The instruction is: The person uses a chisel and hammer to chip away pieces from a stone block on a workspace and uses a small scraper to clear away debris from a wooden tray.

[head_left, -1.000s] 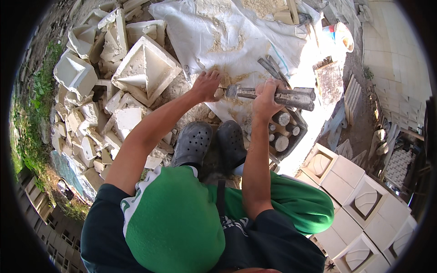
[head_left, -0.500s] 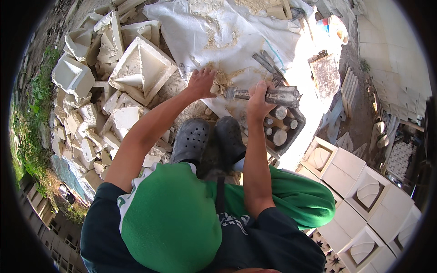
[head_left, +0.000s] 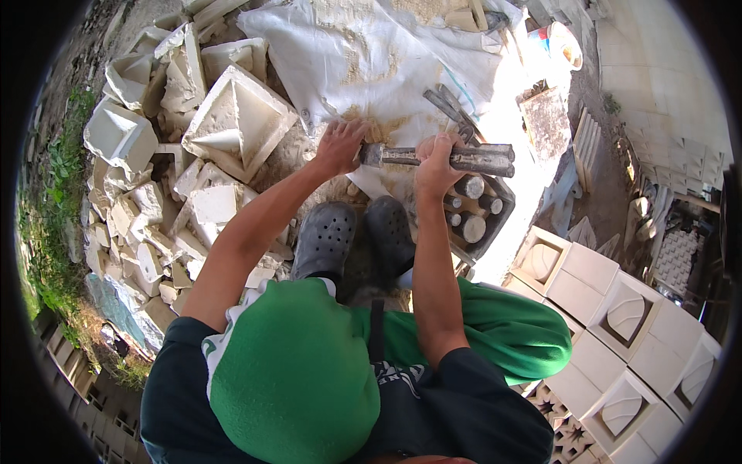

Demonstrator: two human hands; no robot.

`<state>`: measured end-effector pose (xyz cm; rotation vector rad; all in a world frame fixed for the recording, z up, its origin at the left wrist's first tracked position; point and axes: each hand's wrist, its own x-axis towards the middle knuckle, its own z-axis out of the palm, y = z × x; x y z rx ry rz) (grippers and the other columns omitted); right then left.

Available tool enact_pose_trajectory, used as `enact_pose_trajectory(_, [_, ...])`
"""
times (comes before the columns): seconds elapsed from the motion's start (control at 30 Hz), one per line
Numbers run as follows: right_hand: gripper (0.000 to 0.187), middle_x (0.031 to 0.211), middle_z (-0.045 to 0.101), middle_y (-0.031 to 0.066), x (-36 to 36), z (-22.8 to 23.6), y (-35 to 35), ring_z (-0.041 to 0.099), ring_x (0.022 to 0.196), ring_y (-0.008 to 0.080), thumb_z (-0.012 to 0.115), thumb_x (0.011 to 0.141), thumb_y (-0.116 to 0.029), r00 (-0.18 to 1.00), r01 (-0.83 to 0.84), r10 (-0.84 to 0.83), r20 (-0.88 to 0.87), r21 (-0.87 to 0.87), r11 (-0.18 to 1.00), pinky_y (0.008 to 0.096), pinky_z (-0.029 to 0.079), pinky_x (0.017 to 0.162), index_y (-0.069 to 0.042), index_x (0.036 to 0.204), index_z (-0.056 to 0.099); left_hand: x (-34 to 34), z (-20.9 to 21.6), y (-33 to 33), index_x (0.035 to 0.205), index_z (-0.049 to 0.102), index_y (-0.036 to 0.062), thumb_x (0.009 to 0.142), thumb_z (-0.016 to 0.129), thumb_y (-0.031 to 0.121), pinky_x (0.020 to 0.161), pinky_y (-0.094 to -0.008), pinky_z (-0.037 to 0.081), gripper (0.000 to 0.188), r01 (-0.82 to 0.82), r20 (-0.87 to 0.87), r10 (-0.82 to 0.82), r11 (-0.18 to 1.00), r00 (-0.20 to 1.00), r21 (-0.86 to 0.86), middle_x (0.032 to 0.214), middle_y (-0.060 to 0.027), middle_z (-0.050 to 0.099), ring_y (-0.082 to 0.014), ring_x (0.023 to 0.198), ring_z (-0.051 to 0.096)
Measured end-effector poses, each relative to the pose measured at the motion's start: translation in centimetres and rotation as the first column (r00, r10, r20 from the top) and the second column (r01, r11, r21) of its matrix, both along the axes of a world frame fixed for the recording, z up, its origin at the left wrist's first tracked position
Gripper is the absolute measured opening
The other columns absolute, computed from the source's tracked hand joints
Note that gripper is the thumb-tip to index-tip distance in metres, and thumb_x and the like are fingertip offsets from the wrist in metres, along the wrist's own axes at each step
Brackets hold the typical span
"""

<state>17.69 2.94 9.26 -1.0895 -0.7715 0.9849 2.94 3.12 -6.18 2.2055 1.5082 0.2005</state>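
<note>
My right hand (head_left: 437, 161) is closed round a long, grey, cement-caked hand tool (head_left: 483, 159). The tool lies nearly level, its thick rounded end to the right and its flat, metallic-looking end to the left. That left end sits close beside my left hand (head_left: 341, 147), which is palm down with its fingers stretched forward; what lies beneath the palm is hidden. Under both hands spreads a dusty white sheet (head_left: 309, 46) with sandy crumbs. Just beyond my right hand lies another dark metal tool (head_left: 452, 104). A dark crate (head_left: 495, 224) holding several round-ended rods stands below the tool.
Broken cream blocks (head_left: 239, 124) and rubble (head_left: 147, 263) are heaped on the left. My grey clogs (head_left: 325, 240) stand between the heap and the crate. Patterned pale blocks (head_left: 572, 278) are lined up at the lower right. A bucket (head_left: 568, 48) lies at the upper right.
The tool in my right hand has shifted slightly, its left end now nearer my left hand. My left hand has moved a little toward me, and the small chunks beside its fingers no longer show.
</note>
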Motion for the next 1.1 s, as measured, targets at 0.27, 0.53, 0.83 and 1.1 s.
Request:
enact_pose_trajectory(0.27, [0.027,0.047,0.028,-0.0030,1.0,6.3,1.3,0.024,0.039,0.0085,0.049,0.083,-0.004,0.994,0.085,-0.085,0.066,0.010,0.996,0.0273,0.027,0.042,-0.011,0.063,0.032,-1.5,0.0,-0.1,0.133,0.040,0.0127,0.071,0.069,0.021,0.110,-0.0461,0.023,0.070,0.006,0.091,-0.012,0.997,0.996,0.071,0.136,-0.0131,0.043,-0.0322,0.128,0.038])
enact_pose_trajectory(0.53, [0.031,0.048,0.031,-0.0017,-0.4,2.5,-0.3,0.028,0.042,0.0081,0.048,0.082,-0.002,0.952,0.233,-0.234,0.196,0.027,0.972,0.0260,0.026,0.042,-0.011,0.058,0.030,0.2,-0.8,0.1,0.101,0.057,0.0106,0.075,0.060,0.013,0.098,-0.0440,0.034,0.027,-0.176,0.237,0.100,0.929,0.966,0.324,0.109,-0.0101,0.055,-0.0283,0.108,0.050])
enact_pose_trajectory(0.83, [0.031,0.049,0.032,-0.0011,1.7,7.6,0.4,0.029,0.043,0.0079,0.047,0.082,-0.002,0.996,-0.077,0.072,0.051,0.101,0.992,0.0262,0.025,0.042,-0.010,0.058,0.029,1.2,-0.6,-2.2,0.096,0.060,0.0126,0.075,0.060,0.013,0.093,-0.0415,0.035,0.021,-0.216,0.210,0.164,0.942,0.964,0.257,0.099,-0.0057,0.056,-0.0240,0.103,0.051])
enact_pose_trajectory(1.1, [0.029,0.049,0.036,-0.0004,1.8,-0.5,-0.7,0.031,0.042,0.0090,0.046,0.084,-0.003,0.978,-0.073,0.080,0.194,-0.040,0.997,0.0274,0.028,0.042,-0.009,0.058,0.033,1.9,0.1,-2.1,0.096,0.061,0.0135,0.076,0.062,0.015,0.094,-0.0418,0.034,0.020,-0.192,0.224,0.136,0.949,0.965,0.249,0.102,-0.0045,0.056,-0.0232,0.105,0.051])
